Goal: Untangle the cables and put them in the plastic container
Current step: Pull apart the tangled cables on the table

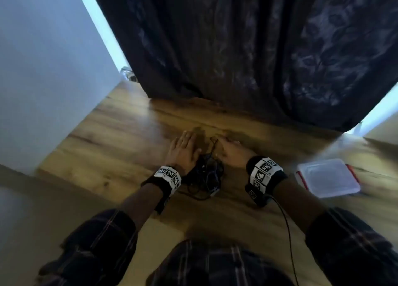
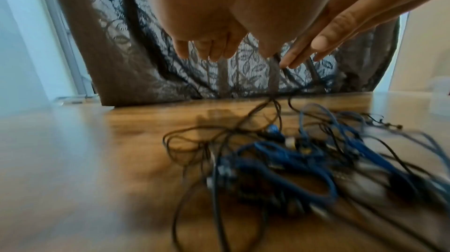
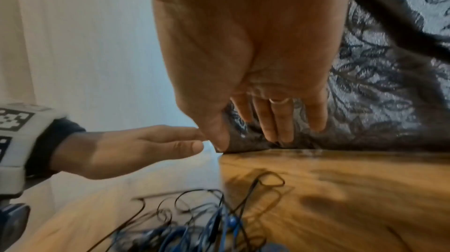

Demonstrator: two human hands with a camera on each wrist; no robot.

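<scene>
Cables: one tangled heap of thin black and thicker blue cables (image 1: 204, 173) on the wooden table (image 1: 120, 134), at 6 o'clock of both hands; strand count not discernible
Left hand (image 1: 183, 151): fingers straight, slightly apart, holding nothing; hovers above heap
Right hand (image 1: 231, 152): fingers straight, together, empty
Container: one clear plastic container with red clips (image 1: 327, 178), at 3 o'clock, well apart
Method: best to lift one loose black end; draw slowly

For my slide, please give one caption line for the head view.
Both open hands, left hand and right hand, hover over tangled cables on a wooden table; lidded plastic container waits right.
</scene>
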